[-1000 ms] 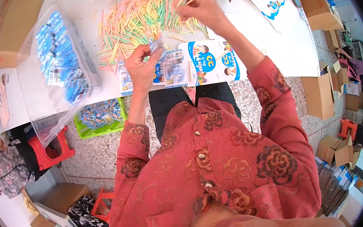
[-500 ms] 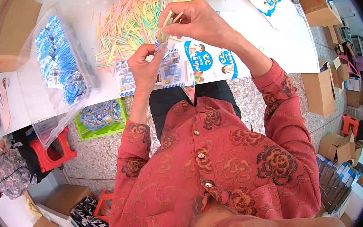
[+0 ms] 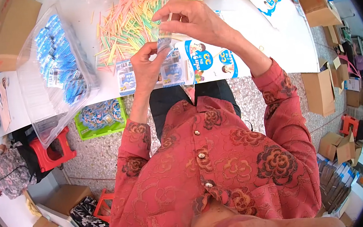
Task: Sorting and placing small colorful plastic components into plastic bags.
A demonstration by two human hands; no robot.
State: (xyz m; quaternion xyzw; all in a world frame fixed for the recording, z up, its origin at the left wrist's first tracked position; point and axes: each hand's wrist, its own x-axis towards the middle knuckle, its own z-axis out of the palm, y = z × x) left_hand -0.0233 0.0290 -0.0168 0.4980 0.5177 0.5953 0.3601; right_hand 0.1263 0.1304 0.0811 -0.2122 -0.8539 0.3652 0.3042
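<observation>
White tabletop (image 3: 108, 87) bears slim pastel sticks (image 3: 123, 33); left hand (image 3: 144, 67) pinches a small clear-and-blue plastic packet (image 3: 164, 40), right hand (image 3: 195, 22) half-curled at its top, hold indeterminable.

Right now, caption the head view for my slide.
Left hand holding a packet, right hand near its top, by a heap of pastel sticks on a white table.

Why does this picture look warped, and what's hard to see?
Head view: a fisheye lens curves the front edge of the white table and leaves black corners; head view: the table's right part looks nearly washed out; head view: the clear packet in the left hand is too indistinct to see inside.
</observation>
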